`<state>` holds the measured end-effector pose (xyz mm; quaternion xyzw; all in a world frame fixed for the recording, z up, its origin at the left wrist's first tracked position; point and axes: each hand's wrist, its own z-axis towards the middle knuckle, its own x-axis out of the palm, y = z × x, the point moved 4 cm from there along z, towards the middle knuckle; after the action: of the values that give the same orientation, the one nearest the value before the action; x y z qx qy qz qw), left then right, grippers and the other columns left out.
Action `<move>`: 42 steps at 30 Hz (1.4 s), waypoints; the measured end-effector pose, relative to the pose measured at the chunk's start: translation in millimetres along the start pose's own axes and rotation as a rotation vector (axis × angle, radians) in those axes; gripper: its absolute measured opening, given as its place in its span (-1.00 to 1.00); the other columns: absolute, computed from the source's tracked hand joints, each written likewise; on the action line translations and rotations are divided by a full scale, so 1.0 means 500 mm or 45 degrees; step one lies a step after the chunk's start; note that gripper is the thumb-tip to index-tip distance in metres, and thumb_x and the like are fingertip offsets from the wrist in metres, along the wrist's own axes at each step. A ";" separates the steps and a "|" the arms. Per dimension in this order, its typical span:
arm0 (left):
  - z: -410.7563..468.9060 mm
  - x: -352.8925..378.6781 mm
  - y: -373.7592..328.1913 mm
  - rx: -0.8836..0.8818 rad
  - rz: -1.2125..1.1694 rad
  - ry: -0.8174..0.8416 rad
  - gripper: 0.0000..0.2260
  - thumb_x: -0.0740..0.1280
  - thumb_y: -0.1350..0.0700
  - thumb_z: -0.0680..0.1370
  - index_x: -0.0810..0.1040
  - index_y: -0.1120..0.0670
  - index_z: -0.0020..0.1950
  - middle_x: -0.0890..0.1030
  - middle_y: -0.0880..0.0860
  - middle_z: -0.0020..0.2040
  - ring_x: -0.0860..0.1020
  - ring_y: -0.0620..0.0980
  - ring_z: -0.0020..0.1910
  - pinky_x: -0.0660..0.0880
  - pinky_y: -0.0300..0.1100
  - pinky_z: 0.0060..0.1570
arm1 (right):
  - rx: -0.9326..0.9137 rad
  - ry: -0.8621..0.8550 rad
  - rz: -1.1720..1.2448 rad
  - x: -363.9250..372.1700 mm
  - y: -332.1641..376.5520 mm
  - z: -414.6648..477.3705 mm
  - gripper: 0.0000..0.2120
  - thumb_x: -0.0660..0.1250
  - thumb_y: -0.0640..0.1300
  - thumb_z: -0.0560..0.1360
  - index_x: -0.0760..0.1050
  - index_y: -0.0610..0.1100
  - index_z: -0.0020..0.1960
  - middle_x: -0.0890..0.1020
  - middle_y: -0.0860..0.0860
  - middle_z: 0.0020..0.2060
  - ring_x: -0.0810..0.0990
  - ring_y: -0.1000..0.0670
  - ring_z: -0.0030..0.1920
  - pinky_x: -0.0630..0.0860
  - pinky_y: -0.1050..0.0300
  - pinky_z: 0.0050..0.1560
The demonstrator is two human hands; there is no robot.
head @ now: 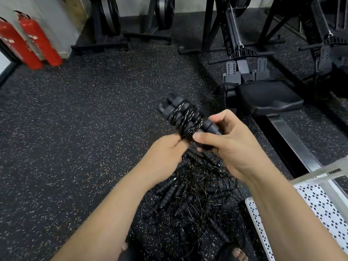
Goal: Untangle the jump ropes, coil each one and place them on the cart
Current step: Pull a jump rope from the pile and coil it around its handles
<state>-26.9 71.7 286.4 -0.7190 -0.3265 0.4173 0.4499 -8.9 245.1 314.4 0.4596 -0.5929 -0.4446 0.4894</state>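
Jump rope, cord wound round its handles, is held above the tangled pile on the floor; my left hand pinches the wraps, my right hand grips the handle ends.

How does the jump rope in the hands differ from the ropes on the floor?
The held jump rope is wound tightly around its handles in one bundle; the floor pile is loose and tangled. The held jump rope is gripped by the left hand and right hand; the floor pile lies untouched on the gym floor. Both are black.
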 end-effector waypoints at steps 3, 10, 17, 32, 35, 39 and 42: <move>0.002 -0.014 0.007 -0.001 0.125 0.002 -0.83 0.32 -0.02 0.73 0.61 -0.04 -0.03 0.48 -0.19 -0.46 0.40 -0.13 -0.47 0.34 -0.09 -0.31 | 0.034 -0.009 -0.346 -0.017 -0.011 0.006 -0.42 0.76 -0.12 0.13 0.49 0.05 0.00 0.73 -0.07 -0.04 0.67 -0.07 -0.03 0.62 -0.33 0.21; 0.007 -0.038 0.019 0.067 0.438 0.046 -0.82 0.31 0.03 0.68 0.68 -0.15 0.18 0.76 -0.06 -0.01 0.72 0.07 -0.06 0.67 0.11 0.06 | 0.036 0.176 -0.794 0.006 -0.005 -0.007 -0.45 0.71 -0.09 0.31 0.58 0.13 0.22 0.76 0.17 0.03 0.71 0.14 0.05 0.57 0.03 0.20; 0.006 -0.016 0.006 0.102 0.313 -0.076 -0.80 0.20 0.12 0.76 0.61 0.08 0.08 0.48 -0.17 -0.31 0.33 -0.18 -0.41 0.26 -0.28 -0.39 | 0.024 -0.111 -0.660 -0.003 -0.020 0.001 -0.58 0.68 0.05 0.29 0.61 0.07 0.07 0.78 0.12 -0.03 0.77 0.01 0.01 0.66 -0.23 0.20; -0.013 0.008 -0.017 0.327 0.559 -0.365 -0.62 0.33 0.06 0.73 0.49 -0.11 0.56 0.45 -0.16 -0.03 0.47 -0.21 -0.08 0.42 -0.32 -0.05 | -0.026 -0.430 -0.612 -0.007 -0.031 0.005 -0.43 0.77 0.10 0.26 0.52 0.07 0.10 0.74 0.20 -0.03 0.73 0.13 -0.02 0.67 -0.19 0.12; -0.016 -0.006 -0.019 0.319 0.459 -0.436 -0.57 0.43 -0.04 0.66 0.56 -0.10 0.54 0.58 -0.17 0.00 0.55 -0.20 -0.02 0.48 -0.34 0.10 | -0.025 -0.468 -0.545 -0.011 -0.027 0.004 -0.46 0.76 0.05 0.29 0.54 0.03 0.11 0.75 0.15 -0.03 0.73 0.11 -0.02 0.67 -0.19 0.14; -0.028 -0.002 -0.030 0.348 0.533 -0.344 -0.53 0.37 -0.14 0.68 0.48 -0.15 0.60 0.63 -0.23 0.08 0.52 -0.35 -0.07 0.42 -0.46 0.05 | 0.022 -0.460 -0.361 -0.017 -0.025 0.008 -0.48 0.76 -0.04 0.31 0.55 -0.04 0.13 0.78 0.06 -0.02 0.78 0.00 -0.01 0.71 -0.25 0.11; -0.028 -0.005 -0.030 0.399 0.621 -0.346 -0.57 0.21 -0.13 0.76 0.47 -0.09 0.62 0.66 -0.20 0.22 0.53 -0.32 -0.04 0.50 -0.28 0.21 | 0.103 -0.430 -0.170 -0.021 -0.029 0.010 -0.49 0.74 -0.16 0.36 0.55 -0.13 0.19 0.79 -0.02 -0.01 0.80 -0.11 0.01 0.73 -0.29 0.12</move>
<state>-17.1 70.0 304.1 -0.6355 -0.1334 0.6503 0.3942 -11.0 253.3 297.9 0.4362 -0.6521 -0.5228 0.3334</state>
